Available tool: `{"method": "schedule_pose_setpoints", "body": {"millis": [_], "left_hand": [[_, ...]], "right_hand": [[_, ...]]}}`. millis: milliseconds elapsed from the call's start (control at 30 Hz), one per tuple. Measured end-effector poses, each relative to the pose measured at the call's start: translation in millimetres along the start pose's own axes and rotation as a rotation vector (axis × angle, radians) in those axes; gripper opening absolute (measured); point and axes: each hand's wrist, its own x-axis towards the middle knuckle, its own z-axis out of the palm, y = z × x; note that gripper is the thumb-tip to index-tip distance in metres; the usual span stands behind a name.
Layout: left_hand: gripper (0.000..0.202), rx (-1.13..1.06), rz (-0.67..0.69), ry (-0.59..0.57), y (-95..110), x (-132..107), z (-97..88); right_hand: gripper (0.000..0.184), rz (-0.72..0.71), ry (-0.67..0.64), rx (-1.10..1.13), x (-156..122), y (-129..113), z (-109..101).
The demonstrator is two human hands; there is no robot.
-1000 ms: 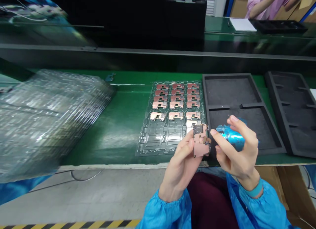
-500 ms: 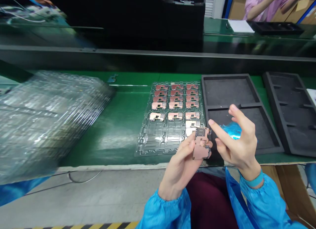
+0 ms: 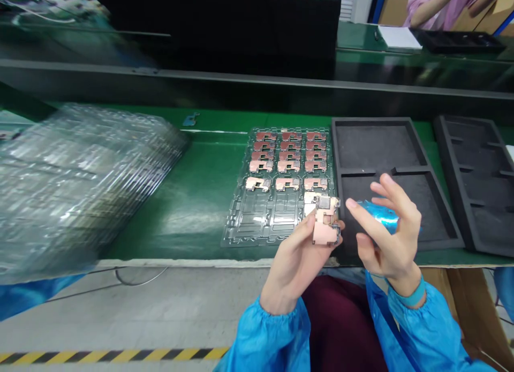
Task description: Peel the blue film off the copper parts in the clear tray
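Note:
My left hand (image 3: 295, 262) pinches a small copper-coloured circuit board (image 3: 326, 226) and holds it upright over the bench's front edge. Just to its right, my right hand (image 3: 387, 235) is curled around a shiny blue roll of film (image 3: 379, 215), with the index finger stretched toward the board. Behind the board lies a clear plastic tray (image 3: 261, 217) with several more copper boards (image 3: 287, 158) in its far rows; its near pockets are bare.
Two black foam trays (image 3: 377, 147) (image 3: 474, 163) sit at the right on the green bench (image 3: 201, 190). A tall stack of clear trays (image 3: 76, 174) fills the left. Across the line, a person in pink (image 3: 433, 5) sits by a black tray and paper.
My left hand has tilted and raised the board slightly. The right hand's fingers opened and then curled again around the blue roll. The camera shifted a little.

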Motion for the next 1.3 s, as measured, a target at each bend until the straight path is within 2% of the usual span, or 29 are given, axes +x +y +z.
{"method": "schedule_pose_setpoints", "body": {"millis": [100, 267, 533, 667, 833, 1000, 1200, 1300], "left_hand": [[0.006, -0.009, 0.013, 0.051, 1.8, 1.2, 2.5], [0.007, 0.041, 0.035, 0.048, 1.0, 1.5, 2.4], [0.015, 0.086, 0.061, 0.017, -3.6, 0.8, -1.7], [0.01, 0.075, 0.048, 0.022, -4.9, 1.2, 0.2], [0.011, 0.037, 0.072, 0.002, -6.0, 0.6, 1.4], [0.009, 0.001, -0.008, 0.002, -5.1, 1.8, -1.3], [0.013, -0.119, 0.066, -0.023, -10.9, 10.6, -4.7], [0.019, -0.155, 0.065, -0.076, -10.5, 13.9, -7.0]], "right_hand": [[0.036, -0.069, 0.011, 0.057, -7.0, -7.8, 1.0], [0.027, -0.041, -0.01, -0.009, -12.3, -14.9, 9.3], [0.038, -0.047, 0.08, 0.032, -25.7, -19.4, 15.8], [0.045, -0.115, 0.06, 0.065, -21.2, -18.8, 17.8], [0.036, -0.077, -0.034, 0.03, -10.3, -16.4, 17.5], [0.04, -0.116, 0.026, 0.056, -19.2, -17.2, 16.9], [0.04, -0.062, -0.04, 0.007, -24.1, -14.6, 20.6], [0.051, -0.094, 0.051, 0.034, -27.2, -9.3, 27.4]]}}
